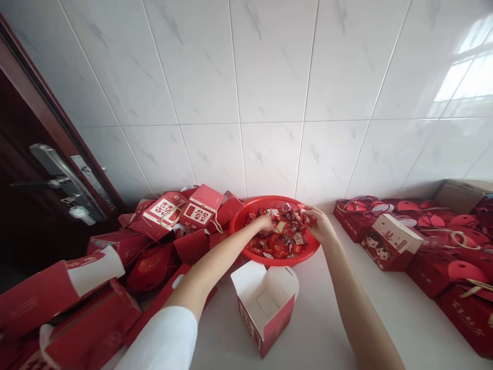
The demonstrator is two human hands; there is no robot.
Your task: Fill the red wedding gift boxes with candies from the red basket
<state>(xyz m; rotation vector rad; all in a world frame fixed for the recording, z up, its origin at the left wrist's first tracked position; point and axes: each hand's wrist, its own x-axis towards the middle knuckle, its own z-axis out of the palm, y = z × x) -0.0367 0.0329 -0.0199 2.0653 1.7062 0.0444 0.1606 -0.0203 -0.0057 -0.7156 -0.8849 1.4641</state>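
A red plastic basket (275, 261) full of wrapped candies (281, 246) sits against the wall. My left hand (265, 224) reaches into it from the left, fingers curled down among the candies; what they hold is hidden. At the basket's right rim, my right hand (319, 224) pinches a red-wrapped candy (303, 211) between thumb and fingers. In front of the basket, between my forearms, stands an open red box (275, 324) with a white inside. Its flaps are up and no candy shows in it.
Red gift boxes (106, 318) lie heaped on the left, some with rope handles. More red boxes (431, 267) stand in rows on the right, with a white-topped box (391, 241) at their edge. A tiled wall (269, 154) rises behind, and a dark door (23, 128) is at left.
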